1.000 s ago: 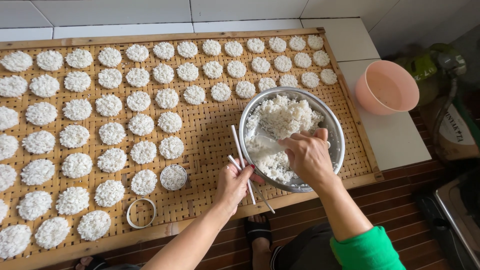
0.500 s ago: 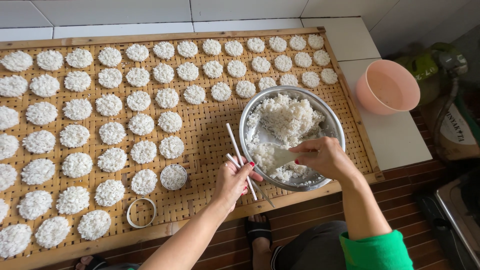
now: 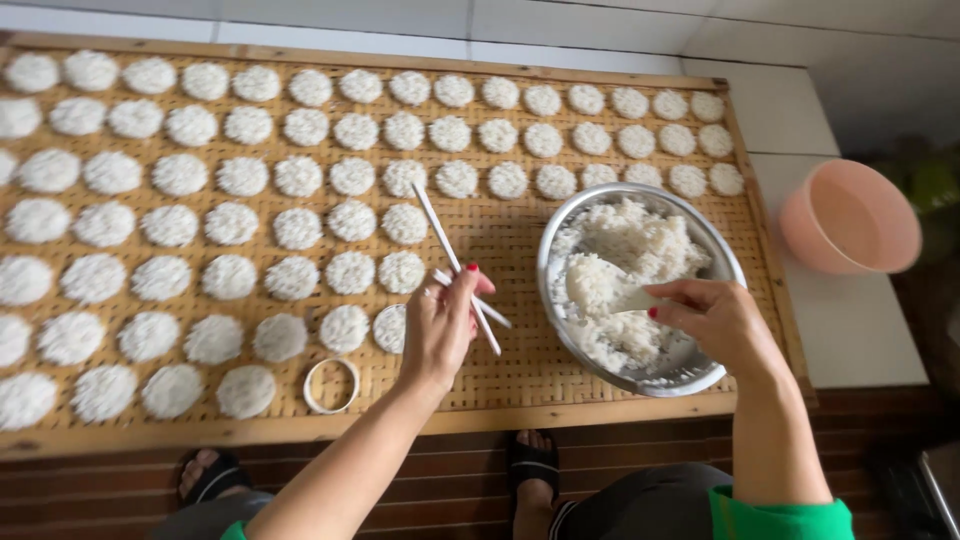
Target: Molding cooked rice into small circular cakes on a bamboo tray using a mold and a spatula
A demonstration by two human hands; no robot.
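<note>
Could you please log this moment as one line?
left hand: holds chopsticks | right hand: scoops rice from bowl | ring mould: on tray

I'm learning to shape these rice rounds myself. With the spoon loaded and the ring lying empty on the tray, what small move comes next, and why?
Probably carry the white spoon, heaped with cooked rice, from the round metal bowl over to the empty white ring mould on the woven bamboo tray. The right hand holds the loaded spoon, the ring holds nothing, and the left hand has white chopsticks ready to press.
</note>
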